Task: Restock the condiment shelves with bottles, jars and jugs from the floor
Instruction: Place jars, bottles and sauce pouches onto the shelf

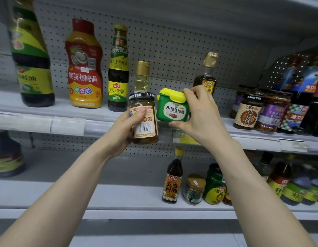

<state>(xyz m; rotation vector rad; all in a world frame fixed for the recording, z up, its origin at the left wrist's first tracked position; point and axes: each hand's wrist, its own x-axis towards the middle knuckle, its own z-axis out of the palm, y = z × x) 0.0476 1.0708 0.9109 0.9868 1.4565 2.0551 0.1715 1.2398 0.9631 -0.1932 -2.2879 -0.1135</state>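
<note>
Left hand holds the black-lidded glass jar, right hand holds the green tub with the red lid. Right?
One slip: the lid of the green tub is yellow, not red, as the head view shows. The rest stands: the left hand holds the black-lidded glass jar and the right hand holds the green tub.

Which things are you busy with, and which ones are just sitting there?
Busy with: black-lidded jar, gripped by the left hand; green tub, held by the right hand.
Just sitting: red squeeze bottle, gold-capped dark bottle, brown-label jar, cooking-wine bottle below.
</note>
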